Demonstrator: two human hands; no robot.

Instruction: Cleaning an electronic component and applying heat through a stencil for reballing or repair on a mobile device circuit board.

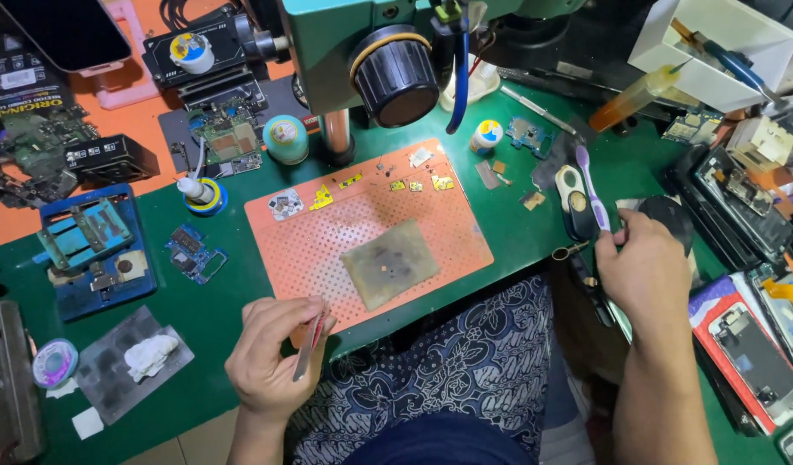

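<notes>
The thin flat tool [309, 346] with a reddish handle sits pinched in the person's left hand [272, 357], fingers curled tight round it, its tip pointing down toward the near edge of the bench. That hand hovers right at the front lip of the green mat [216, 314], just off the lower left corner of the orange perforated pad [371, 220].

To its left the bench is crowded: a blue clamp jig [91, 250], a small circuit board [194, 254], a grey sheet with a white wad [151, 356] on it, and a roll of tape [54, 362] close to the edge. Little free room there.

The orange pad itself is the most open stretch. A grey square plate [390, 263] lies on its middle, and small yellow and white parts line its far edge. Above it hangs the microscope's black knob [396, 77].

Past the pad's right edge the mat narrows, with loose bits scattered about. The right hand [642, 267] is closed on a purple and white toothbrush [591, 185], held upright with the bristle end away from the person, well apart from the left hand and its tool. Further right, opened phones [749, 353] are stacked to the bench's edge.
</notes>
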